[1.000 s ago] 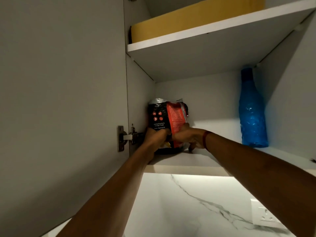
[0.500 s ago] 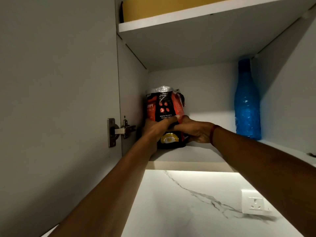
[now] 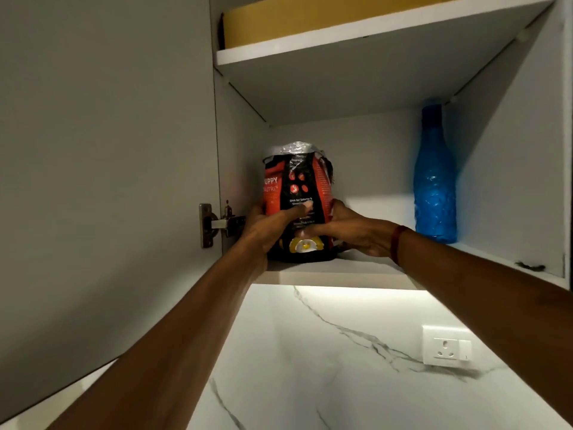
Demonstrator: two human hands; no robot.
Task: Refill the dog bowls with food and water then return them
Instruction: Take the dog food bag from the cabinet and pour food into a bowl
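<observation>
Gripping food bag [image 3: 296, 193] (near shelf edge [image 3: 341, 278]): both hands [image 3: 269, 225].

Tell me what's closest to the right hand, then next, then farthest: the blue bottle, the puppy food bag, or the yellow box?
1. puppy food bag: the right hand is holding it, just to the hand's left.
2. blue bottle: standing off to the right, farther back.
3. yellow box: highest up, above them all.

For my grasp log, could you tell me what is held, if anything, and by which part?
The dog food bag, in both hands: the left hand has its grip on the lower left side, the right hand on the lower right.
</observation>
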